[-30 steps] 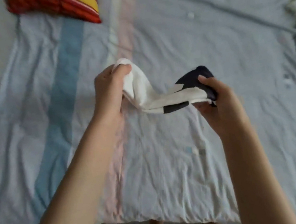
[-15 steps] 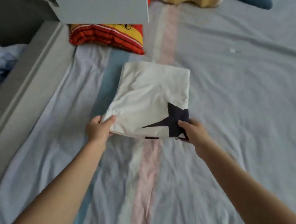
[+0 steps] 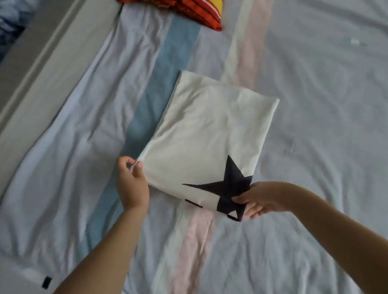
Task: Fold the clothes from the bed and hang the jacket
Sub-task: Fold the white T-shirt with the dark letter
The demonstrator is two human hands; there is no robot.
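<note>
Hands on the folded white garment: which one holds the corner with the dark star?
The right hand, pinching the garment at its star; the left hand pinches a plain white corner.

We see two arms, bare on all that shows of them. The left forearm point(image 3: 94, 277) and right forearm point(image 3: 354, 235) are smooth and rounded, broad at the lower edge and narrowing to the wrists. The left hand point(image 3: 131, 182) and right hand point(image 3: 263, 199) are bare as well, with short, rounded fingers. We cannot make out the nails through the blur. Anything worn higher up lies outside the frame.
</note>
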